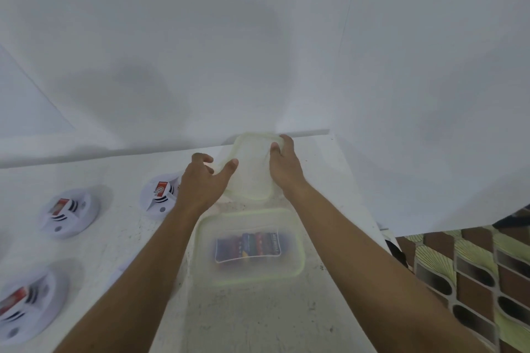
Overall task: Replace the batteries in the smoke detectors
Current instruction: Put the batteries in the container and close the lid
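A translucent lid [252,169] with a pale green rim lies near the table's far edge. My right hand [285,165] grips its right side. At its left edge is my left hand [202,180], fingers spread and the thumb resting on the lid. Just in front stands the open clear container [298,238], with a pack of several batteries [248,246] inside. Three white round smoke detectors lie on the left: one [157,195] beside my left wrist, one [68,212] further left, one [24,304] at the near left. Each shows a red and white battery in its open back.
The white table [258,318] ends at a white wall behind the lid. The table's right edge runs close to the container, and beyond it a patterned brown and green floor [473,281] lies below.
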Action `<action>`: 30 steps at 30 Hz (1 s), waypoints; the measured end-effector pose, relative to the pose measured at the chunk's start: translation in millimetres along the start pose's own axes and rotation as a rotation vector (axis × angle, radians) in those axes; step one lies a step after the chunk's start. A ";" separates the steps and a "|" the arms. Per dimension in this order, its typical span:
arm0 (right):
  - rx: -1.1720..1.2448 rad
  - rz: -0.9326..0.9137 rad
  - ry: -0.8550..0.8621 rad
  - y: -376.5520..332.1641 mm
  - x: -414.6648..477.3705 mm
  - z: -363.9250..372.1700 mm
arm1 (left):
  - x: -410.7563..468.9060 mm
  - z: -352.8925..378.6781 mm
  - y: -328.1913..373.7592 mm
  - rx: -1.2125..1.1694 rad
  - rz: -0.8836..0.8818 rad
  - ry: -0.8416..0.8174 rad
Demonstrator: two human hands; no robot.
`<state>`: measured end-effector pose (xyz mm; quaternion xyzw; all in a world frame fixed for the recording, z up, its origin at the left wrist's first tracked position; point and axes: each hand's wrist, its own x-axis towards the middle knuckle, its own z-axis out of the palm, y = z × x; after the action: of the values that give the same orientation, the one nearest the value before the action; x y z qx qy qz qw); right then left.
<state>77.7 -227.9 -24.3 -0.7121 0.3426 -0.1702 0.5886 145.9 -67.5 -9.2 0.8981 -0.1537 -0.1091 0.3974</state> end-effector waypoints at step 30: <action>-0.019 0.016 -0.070 10.7 20.0 2.4 | 30.1 20.0 0.3 -0.242 0.104 -0.339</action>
<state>90.3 -240.7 -38.4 -0.7204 0.3291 -0.1373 0.5948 167.4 -92.2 -24.4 0.8034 -0.2501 -0.2555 0.4761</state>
